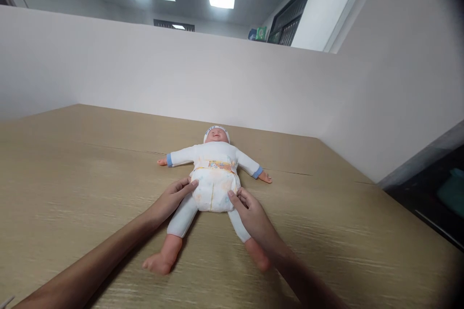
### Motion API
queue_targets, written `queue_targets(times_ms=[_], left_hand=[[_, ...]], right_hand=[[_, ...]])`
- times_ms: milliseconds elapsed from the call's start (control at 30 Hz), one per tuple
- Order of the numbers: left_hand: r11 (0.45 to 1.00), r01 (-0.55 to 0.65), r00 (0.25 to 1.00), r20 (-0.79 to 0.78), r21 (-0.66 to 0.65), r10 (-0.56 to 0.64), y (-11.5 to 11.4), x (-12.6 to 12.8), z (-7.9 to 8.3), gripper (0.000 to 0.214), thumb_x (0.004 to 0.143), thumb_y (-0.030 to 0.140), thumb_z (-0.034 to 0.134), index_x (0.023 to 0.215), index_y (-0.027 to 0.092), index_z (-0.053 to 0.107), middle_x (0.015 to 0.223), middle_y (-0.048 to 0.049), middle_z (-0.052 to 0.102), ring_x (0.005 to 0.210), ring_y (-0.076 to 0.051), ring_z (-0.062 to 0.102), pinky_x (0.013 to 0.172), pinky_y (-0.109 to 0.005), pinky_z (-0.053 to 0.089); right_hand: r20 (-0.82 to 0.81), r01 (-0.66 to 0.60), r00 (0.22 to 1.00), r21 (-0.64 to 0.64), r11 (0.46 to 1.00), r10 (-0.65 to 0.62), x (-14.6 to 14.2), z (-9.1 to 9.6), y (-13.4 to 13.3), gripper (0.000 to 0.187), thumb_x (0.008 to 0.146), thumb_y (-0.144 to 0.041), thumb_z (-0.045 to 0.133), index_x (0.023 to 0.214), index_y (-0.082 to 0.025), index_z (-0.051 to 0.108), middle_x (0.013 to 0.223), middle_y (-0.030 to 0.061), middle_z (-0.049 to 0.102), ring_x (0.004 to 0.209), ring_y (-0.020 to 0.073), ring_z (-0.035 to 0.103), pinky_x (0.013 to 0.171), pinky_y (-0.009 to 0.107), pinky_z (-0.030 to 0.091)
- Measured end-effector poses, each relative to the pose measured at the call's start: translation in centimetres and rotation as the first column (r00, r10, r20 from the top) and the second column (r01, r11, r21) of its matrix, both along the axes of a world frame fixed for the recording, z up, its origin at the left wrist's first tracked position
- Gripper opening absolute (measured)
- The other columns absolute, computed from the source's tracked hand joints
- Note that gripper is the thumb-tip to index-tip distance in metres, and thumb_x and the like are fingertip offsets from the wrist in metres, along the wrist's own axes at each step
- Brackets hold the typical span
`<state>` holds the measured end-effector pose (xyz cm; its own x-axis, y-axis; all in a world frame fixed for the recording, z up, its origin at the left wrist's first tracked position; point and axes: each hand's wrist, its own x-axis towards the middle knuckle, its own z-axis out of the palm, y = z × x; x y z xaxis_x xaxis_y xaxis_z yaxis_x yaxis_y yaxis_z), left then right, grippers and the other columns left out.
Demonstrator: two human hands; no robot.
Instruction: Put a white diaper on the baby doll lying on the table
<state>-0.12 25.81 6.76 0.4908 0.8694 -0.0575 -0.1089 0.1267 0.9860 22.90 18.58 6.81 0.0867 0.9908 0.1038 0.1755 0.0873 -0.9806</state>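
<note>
A baby doll [183, 156] in a white suit with blue cuffs and a white cap lies on its back, head away from me, arms and legs spread. Round its hips, over the suit, sits a white diaper [213, 188] with a printed orange waistband. At the diaper's left side my left hand [177, 193] pinches the edge between thumb and fingers. My right hand [248, 207] is closed on the opposite edge by the leg opening, its thumb on top. The right hand and wrist partly cover the doll's leg on that side.
The doll rests on a wood-grain table [90, 169] with thin seams across it. Behind stands a white partition wall [163, 72], joining another wall [398, 72] at the right. A dark object [431, 193] borders the table's right edge.
</note>
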Motion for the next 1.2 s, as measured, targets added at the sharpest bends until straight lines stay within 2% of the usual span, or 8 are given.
queue_targets(times_ms=[167, 433, 567, 667, 733, 1000, 1100, 1200], left_hand=[[1.000, -0.007, 1.000, 0.023, 0.025, 0.007, 0.2, 0.0, -0.8, 0.050, 0.089, 0.067, 0.079, 0.094, 0.018, 0.071, 0.091, -0.0034, 0.076, 0.082, -0.020, 0.063, 0.075, -0.030, 0.050], [0.995, -0.014, 1.000, -0.016, 0.096, 0.015, 0.5, -0.1, -1.7, 0.049, 0.094, 0.067, 0.073, 0.092, 0.018, 0.069, 0.088, -0.0021, 0.070, 0.078, -0.019, 0.058, 0.071, -0.029, 0.045], [0.985, -0.034, 0.997, -0.060, 0.170, 0.044, 0.3, -0.2, -1.4, 0.050, 0.095, 0.068, 0.071, 0.086, 0.019, 0.065, 0.081, 0.0006, 0.064, 0.074, -0.017, 0.054, 0.067, -0.028, 0.040], [0.976, -0.057, 0.994, -0.074, 0.209, 0.074, -0.1, 0.0, -1.1, 0.049, 0.095, 0.067, 0.070, 0.088, 0.019, 0.066, 0.084, -0.0003, 0.065, 0.078, -0.019, 0.056, 0.070, -0.029, 0.043], [0.975, -0.078, 0.994, -0.059, 0.208, 0.092, -0.3, 0.2, -1.1, 0.048, 0.094, 0.067, 0.072, 0.093, 0.018, 0.069, 0.091, -0.0028, 0.070, 0.085, -0.021, 0.061, 0.075, -0.031, 0.047], [0.981, -0.108, 0.992, -0.046, 0.160, 0.117, -2.0, -0.2, -0.8, 0.046, 0.094, 0.059, 0.076, 0.118, 0.020, 0.076, 0.123, -0.0116, 0.080, 0.116, -0.032, 0.071, 0.101, -0.043, 0.054], [0.958, -0.121, 0.970, -0.175, 0.261, 0.170, -3.0, -2.3, -0.4, 0.047, 0.098, 0.061, 0.070, 0.130, 0.027, 0.074, 0.140, -0.0110, 0.075, 0.125, -0.034, 0.069, 0.109, -0.048, 0.054], [0.896, -0.171, 0.903, -0.299, 0.411, 0.309, -3.5, -4.1, -0.1, 0.050, 0.100, 0.065, 0.064, 0.138, 0.033, 0.070, 0.142, -0.0094, 0.072, 0.124, -0.034, 0.068, 0.109, -0.051, 0.054]], right_hand=[[-0.033, 0.000, 0.999, 0.015, 1.000, 0.001, 0.2, -0.5, -0.1, 0.044, 0.097, -0.065, 0.069, 0.084, -0.025, 0.059, 0.084, 0.0000, 0.068, 0.081, 0.0215, 0.064, 0.079, 0.033, 0.054], [0.201, 0.058, 0.978, 0.020, 0.998, -0.061, 0.2, 0.1, -0.8, 0.052, 0.102, -0.066, 0.061, 0.073, -0.025, 0.048, 0.068, -0.0057, 0.040, 0.065, 0.0156, 0.039, 0.061, 0.029, 0.032], [0.349, 0.153, 0.920, 0.097, 0.983, -0.178, 0.0, 0.4, -1.2, 0.046, 0.102, -0.060, 0.062, 0.072, -0.025, 0.053, 0.070, -0.0028, 0.050, 0.070, 0.0192, 0.049, 0.065, 0.031, 0.040], [0.410, 0.207, 0.869, 0.207, 0.956, -0.277, 0.0, 0.2, -1.5, 0.032, 0.099, -0.052, 0.068, 0.082, -0.025, 0.067, 0.093, 0.0045, 0.066, 0.091, 0.0260, 0.063, 0.085, 0.038, 0.052], [0.409, 0.202, 0.868, 0.225, 0.953, -0.280, 0.0, 0.1, -1.5, 0.027, 0.097, -0.049, 0.069, 0.087, -0.025, 0.072, 0.103, 0.0071, 0.068, 0.099, 0.0281, 0.066, 0.093, 0.042, 0.054], [0.495, 0.050, 0.864, 0.098, 0.994, -0.093, 1.2, 1.6, -2.8, 0.021, 0.094, -0.039, 0.071, 0.108, -0.025, 0.077, 0.105, 0.0062, 0.068, 0.090, 0.0251, 0.066, 0.085, 0.041, 0.056], [0.539, 0.035, 0.839, 0.083, 0.996, -0.074, 2.5, 2.2, -4.5, 0.028, 0.097, -0.040, 0.068, 0.121, -0.027, 0.077, 0.105, 0.0060, 0.071, 0.077, 0.0230, 0.062, 0.079, 0.042, 0.057], [0.564, 0.099, 0.804, 0.185, 0.978, -0.188, 3.7, 2.3, -5.4, 0.030, 0.102, -0.045, 0.063, 0.124, -0.028, 0.076, 0.110, 0.0086, 0.075, 0.082, 0.0257, 0.066, 0.083, 0.045, 0.059]])
